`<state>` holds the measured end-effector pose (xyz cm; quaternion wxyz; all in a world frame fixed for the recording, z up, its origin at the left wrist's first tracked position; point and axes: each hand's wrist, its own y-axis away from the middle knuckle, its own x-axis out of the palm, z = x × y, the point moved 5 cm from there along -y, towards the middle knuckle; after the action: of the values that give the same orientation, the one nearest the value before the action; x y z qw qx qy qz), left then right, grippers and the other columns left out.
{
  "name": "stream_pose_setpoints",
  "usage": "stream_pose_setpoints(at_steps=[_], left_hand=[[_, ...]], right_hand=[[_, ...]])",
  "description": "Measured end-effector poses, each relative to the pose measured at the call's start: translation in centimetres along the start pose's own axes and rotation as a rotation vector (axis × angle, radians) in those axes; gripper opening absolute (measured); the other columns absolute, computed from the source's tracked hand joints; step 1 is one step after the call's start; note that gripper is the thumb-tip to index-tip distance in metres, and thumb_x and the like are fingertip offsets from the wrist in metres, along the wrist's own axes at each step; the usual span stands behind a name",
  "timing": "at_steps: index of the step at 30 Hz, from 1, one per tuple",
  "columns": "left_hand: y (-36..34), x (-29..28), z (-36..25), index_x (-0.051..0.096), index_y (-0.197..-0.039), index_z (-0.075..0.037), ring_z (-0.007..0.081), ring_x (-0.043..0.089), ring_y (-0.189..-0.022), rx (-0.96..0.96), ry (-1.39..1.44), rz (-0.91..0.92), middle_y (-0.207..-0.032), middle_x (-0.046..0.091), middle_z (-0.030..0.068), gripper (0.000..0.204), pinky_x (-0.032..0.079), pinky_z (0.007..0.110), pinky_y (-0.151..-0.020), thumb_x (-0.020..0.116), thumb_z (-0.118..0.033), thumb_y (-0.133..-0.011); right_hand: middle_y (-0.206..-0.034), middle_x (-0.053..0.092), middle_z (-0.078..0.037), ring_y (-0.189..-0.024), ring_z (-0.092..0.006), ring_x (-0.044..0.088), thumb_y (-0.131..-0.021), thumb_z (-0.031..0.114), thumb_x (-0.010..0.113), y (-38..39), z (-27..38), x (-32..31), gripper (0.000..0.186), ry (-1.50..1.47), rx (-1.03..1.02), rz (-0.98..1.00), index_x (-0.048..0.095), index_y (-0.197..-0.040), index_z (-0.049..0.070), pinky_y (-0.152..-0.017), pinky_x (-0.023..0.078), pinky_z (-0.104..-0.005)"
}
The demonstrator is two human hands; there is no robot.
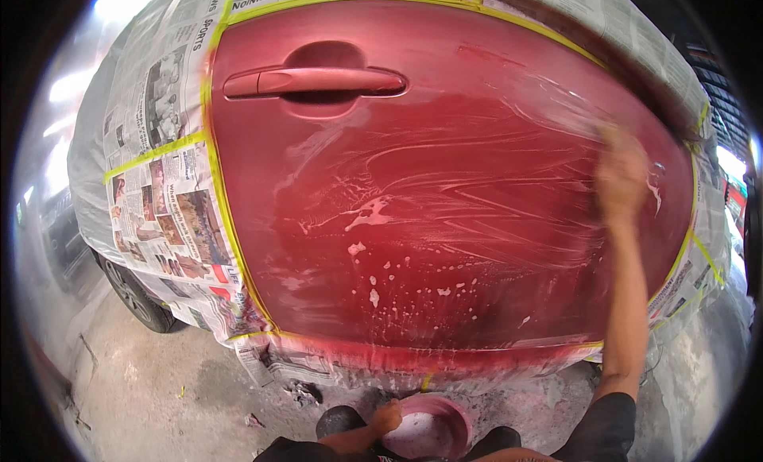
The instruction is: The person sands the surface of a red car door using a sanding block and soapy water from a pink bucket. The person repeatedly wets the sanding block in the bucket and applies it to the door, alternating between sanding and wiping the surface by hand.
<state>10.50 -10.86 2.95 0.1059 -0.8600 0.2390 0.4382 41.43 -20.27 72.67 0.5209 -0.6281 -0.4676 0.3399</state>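
Note:
A red car door (pixel 445 192) fills the middle of the head view, wet with pale streaks, foam patches and drips. My right hand (pixel 621 176) is against the right part of the door, arm stretched up; motion smears its fingers, so anything under them cannot be made out. Low in front of me, my left hand (pixel 388 417) is closed at the left rim of a pink basin (pixel 457 422), which holds whitish liquid. The door handle (pixel 318 82), coated the same red, sits at the upper left of the panel.
Newspaper (pixel 179 216) and yellow tape (pixel 226 200) border the door. Grey sheeting (pixel 91 168) covers the car's left side, above a wheel (pixel 137 295). Dark scraps (pixel 304 392) lie on the concrete floor (pixel 191 382). My knees (pixel 340 421) flank the basin.

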Motion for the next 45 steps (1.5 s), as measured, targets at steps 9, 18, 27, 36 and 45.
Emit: stream_pose_setpoints(at_steps=[9, 18, 27, 36, 45], left_hand=[[0.0, 3.5, -2.2, 0.055, -0.099, 0.000, 0.0433, 0.065, -0.083, 0.162, -0.177, 0.170, -0.100, 0.064, 0.0184, 0.023, 0.052, 0.055, -0.070, 0.052, -0.012, -0.080], [-0.6, 3.5, -1.2, 0.055, -0.095, 0.002, 0.0401, 0.066, -0.078, 0.289, -0.098, -0.069, -0.084, 0.064, 0.0228, 0.021, 0.053, 0.052, -0.067, 0.050, -0.009, -0.079], [-0.8, 3.7, 1.4, 0.056, -0.102, -0.003, 0.0403, 0.066, -0.080, 0.166, -0.115, -0.032, -0.090, 0.064, 0.0211, 0.023, 0.053, 0.051, -0.072, 0.048, -0.010, -0.081], [-0.4, 4.5, -1.2, 0.055, -0.104, -0.004, 0.0404, 0.066, -0.080, 0.241, -0.011, -0.072, -0.090, 0.064, 0.0211, 0.025, 0.053, 0.051, -0.072, 0.048, -0.011, -0.081], [0.1, 2.9, 0.6, 0.054, -0.107, -0.004, 0.0405, 0.066, -0.080, 0.162, -0.005, -0.104, -0.090, 0.064, 0.0212, 0.026, 0.053, 0.052, -0.071, 0.048, -0.011, -0.082]], right_hand=[[-0.112, 0.064, -0.016, -0.107, -0.0295, 0.058, -0.084, 0.011, 0.061, -1.9, 12.1, 1.1, 0.029, -0.207, 0.019, -0.216, 0.068, -0.112, 0.012, -0.097, 0.045, -0.0429], [-0.121, 0.065, -0.008, -0.118, -0.0258, 0.057, -0.094, 0.012, 0.055, 5.6, -11.4, -1.9, 0.026, -0.181, 0.429, -0.155, 0.069, -0.116, 0.010, -0.103, 0.042, -0.0367], [-0.128, 0.058, -0.013, -0.121, -0.0305, 0.054, -0.082, -0.003, 0.061, -4.1, 8.0, 0.6, 0.038, -0.527, -0.286, 0.094, 0.065, -0.117, 0.011, -0.103, 0.042, -0.0399], [-0.125, 0.059, -0.014, -0.116, -0.0333, 0.055, -0.085, 0.001, 0.060, -10.6, 14.8, 2.0, 0.034, -0.472, -0.339, 0.037, 0.064, -0.118, 0.008, -0.099, 0.042, -0.0414], [-0.128, 0.058, -0.015, -0.121, -0.0319, 0.053, -0.085, 0.000, 0.063, -4.3, 9.7, 1.2, 0.032, -0.564, -0.205, 0.114, 0.067, -0.115, 0.010, -0.104, 0.040, -0.0408]])
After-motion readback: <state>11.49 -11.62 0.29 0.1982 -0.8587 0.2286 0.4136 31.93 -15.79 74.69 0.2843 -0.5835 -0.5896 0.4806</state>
